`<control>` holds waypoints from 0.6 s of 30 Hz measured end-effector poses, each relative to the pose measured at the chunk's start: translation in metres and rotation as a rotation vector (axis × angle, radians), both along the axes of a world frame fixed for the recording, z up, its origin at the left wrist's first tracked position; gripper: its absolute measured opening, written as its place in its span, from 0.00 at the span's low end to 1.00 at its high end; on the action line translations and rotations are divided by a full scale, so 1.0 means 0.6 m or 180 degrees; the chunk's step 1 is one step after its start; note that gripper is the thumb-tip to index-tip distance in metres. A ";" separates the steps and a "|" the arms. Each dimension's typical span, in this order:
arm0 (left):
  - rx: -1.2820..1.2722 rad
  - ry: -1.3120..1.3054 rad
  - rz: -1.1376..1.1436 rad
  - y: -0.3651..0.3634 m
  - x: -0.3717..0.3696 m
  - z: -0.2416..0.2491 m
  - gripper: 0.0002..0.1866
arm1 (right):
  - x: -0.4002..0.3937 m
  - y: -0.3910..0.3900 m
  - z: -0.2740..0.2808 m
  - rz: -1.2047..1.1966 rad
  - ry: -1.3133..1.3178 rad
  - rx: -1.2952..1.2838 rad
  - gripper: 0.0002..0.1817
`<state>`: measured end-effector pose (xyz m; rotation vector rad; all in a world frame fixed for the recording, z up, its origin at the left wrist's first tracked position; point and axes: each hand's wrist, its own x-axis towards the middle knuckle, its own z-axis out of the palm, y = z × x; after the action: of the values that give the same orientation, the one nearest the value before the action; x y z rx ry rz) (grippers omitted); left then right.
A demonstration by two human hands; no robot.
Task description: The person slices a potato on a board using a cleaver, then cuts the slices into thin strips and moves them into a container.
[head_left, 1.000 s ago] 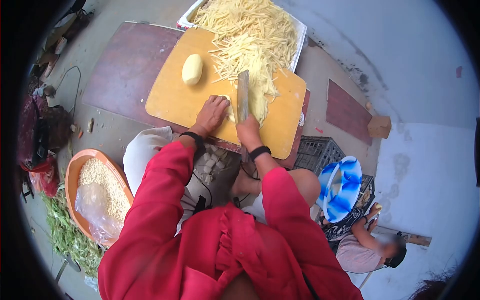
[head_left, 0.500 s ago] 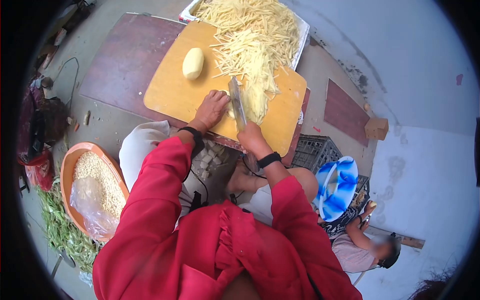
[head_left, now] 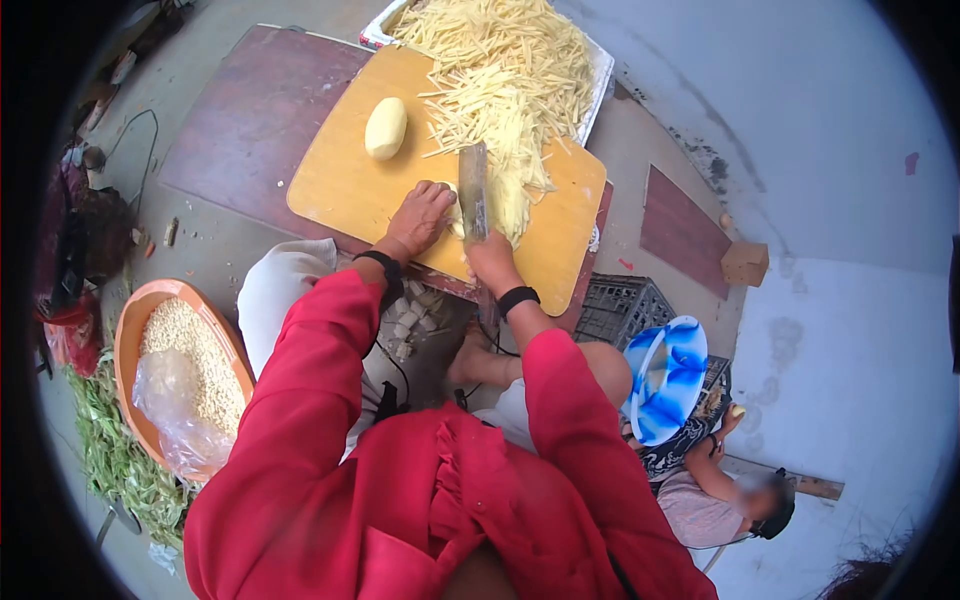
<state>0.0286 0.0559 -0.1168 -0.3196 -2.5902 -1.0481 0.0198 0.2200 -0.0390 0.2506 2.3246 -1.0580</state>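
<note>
My right hand [head_left: 492, 262] is closed round the handle of a wide-bladed kitchen knife [head_left: 473, 185], its blade reaching away from me across the yellow cutting board [head_left: 345, 185]. Just left of the blade, the bent fingers of my left hand [head_left: 422, 215] press on a partly cut potato [head_left: 456, 222], mostly hidden by fingers and knife. Cut potato strips [head_left: 515, 200] lie against the blade's right side and run back into a large heap. A whole peeled potato [head_left: 385, 128] rests on the board beyond my left hand.
A white box [head_left: 603, 75] brimming with potato strips stands behind the board. The reddish table [head_left: 250, 120] extends left. An orange basin [head_left: 130, 350] of pale kernels is at lower left. Black crates [head_left: 625, 305], a blue-white basin [head_left: 668, 385] and a seated person [head_left: 710, 500] are right.
The knife blade has turned from nearly edge-on to show its broad face, and my right hand has shifted slightly left and up. My left hand stays on the potato.
</note>
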 end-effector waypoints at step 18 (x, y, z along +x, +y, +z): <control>0.0043 0.0114 -0.0003 -0.002 0.002 0.002 0.19 | 0.040 -0.010 0.058 0.1024 0.0699 0.1185 0.13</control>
<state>0.0296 0.0549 -0.1154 -0.3331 -2.5505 -1.0499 0.0438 0.2140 -0.0044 -0.1061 2.6363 -0.5143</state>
